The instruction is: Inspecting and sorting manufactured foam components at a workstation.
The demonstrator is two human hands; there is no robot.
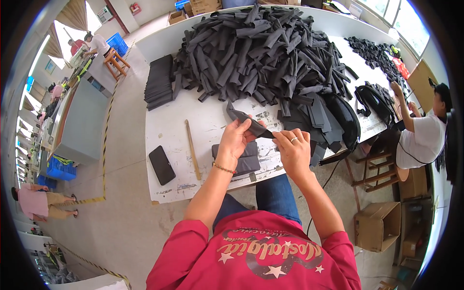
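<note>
A dark grey fabric piece, folded long and narrow, is stretched between my two hands over the white table. My left hand (237,137) is closed round the middle of this fabric piece (237,114), whose free end points up and away. At the other end, the fingertips of my right hand (294,146) pinch its tapered tip. Partly under my left wrist lies a small stack of flat dark pieces (249,158). Left of that are a wooden stick (191,145) and a black phone (162,165).
A big heap of dark fabric tubes (256,53) covers the far table (203,116). A neat stack (159,82) stands at its left; flat sheets (321,118) and a black padded piece (345,121) lie right. A co-worker (420,130) sits at far right, near a cardboard box (378,226).
</note>
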